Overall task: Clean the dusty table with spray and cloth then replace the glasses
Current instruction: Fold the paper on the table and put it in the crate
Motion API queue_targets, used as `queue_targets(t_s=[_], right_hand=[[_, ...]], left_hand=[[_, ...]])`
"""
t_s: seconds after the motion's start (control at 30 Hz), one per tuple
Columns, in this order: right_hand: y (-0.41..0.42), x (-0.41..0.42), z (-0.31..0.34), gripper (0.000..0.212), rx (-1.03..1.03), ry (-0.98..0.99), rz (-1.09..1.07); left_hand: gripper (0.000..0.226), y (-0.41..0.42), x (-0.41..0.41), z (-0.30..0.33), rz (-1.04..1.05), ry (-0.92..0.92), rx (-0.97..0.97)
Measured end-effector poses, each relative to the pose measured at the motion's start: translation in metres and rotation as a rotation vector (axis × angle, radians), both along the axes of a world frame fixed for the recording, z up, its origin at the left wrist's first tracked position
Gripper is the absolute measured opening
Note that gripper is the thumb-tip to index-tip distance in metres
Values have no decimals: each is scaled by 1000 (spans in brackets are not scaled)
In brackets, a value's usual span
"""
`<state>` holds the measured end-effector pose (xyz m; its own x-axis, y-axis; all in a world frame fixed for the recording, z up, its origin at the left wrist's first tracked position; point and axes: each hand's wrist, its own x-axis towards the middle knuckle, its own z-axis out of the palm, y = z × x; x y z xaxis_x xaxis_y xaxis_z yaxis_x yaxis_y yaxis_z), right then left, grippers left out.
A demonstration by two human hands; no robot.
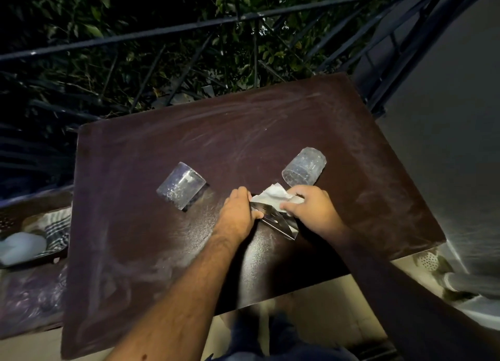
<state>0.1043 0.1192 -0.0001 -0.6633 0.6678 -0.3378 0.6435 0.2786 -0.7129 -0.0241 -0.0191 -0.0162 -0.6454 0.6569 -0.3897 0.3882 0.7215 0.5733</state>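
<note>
The cloth (273,198) lies pinched between fingers of the left hand (238,212) and right hand (311,208).

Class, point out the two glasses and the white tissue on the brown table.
Left glass (180,185): head view, middle of its side wall.
Right glass (303,170): head view, middle of its side wall.
White tissue (272,196): head view, crumpled centre between the hands.

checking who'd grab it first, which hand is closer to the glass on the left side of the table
Left. The left hand sits just right of the left glass, apart from it. The right hand is farther right, below the other glass.
</note>
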Motion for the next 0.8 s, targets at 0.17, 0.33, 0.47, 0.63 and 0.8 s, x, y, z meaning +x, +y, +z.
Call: queue_targets(t_s=[0.17, 0.33, 0.47, 0.63, 0.8], right_hand=[[-14, -2, 2, 8, 20, 3, 0], [-32, 9, 2, 23, 100, 63, -6], [-41, 15, -4, 26, 159, 172, -3], [-50, 16, -12, 26, 167, 153, -27], [-59, 19, -19, 23, 209, 139, -27]], left_hand=[[44, -14, 0, -4, 117, -46, 54], [56, -22, -2, -2, 92, -15, 90], [59, -25, -12, 3, -76, 40, 206], [21, -26, -25, 6, -226, 76, 286], [12, -30, -32, 5, -251, 120, 306]])
